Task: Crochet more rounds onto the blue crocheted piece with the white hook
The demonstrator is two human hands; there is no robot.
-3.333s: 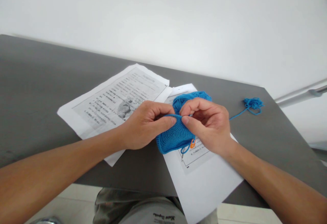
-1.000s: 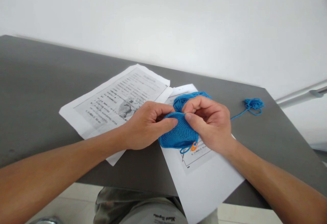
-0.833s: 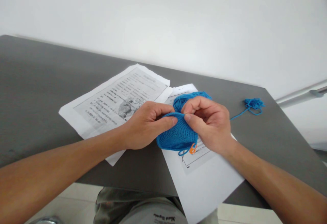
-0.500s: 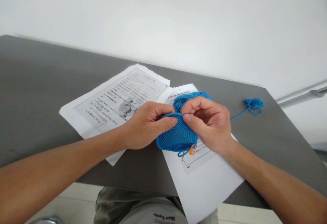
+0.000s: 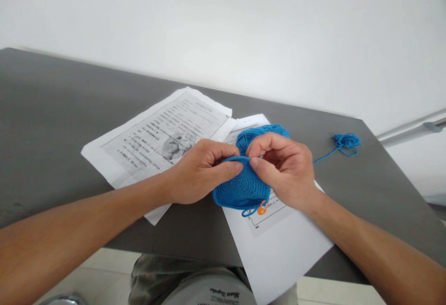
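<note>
A round blue crocheted piece (image 5: 240,186) is held up over the papers, its spiral stitches facing me. My left hand (image 5: 200,170) pinches its upper left edge, thumb in front. The thumb and forefinger of my right hand (image 5: 285,165) close on its upper right edge. An orange stitch marker (image 5: 262,207) hangs from the lower right rim, beside a small loop of blue yarn. Behind the piece lies a larger bundle of blue yarn (image 5: 259,134), partly covered by my right fingers.
Two printed sheets lie on the grey table (image 5: 69,96): one sheet (image 5: 132,133) at the left, another sheet (image 5: 278,249) under my hands, overhanging the front edge. A small blue yarn tangle (image 5: 346,142) sits at the right, its strand running towards my right hand. A white wall stands behind.
The upper edge of the crocheted piece has tipped down slightly. Both hands keep their hold, with only tiny finger shifts.
</note>
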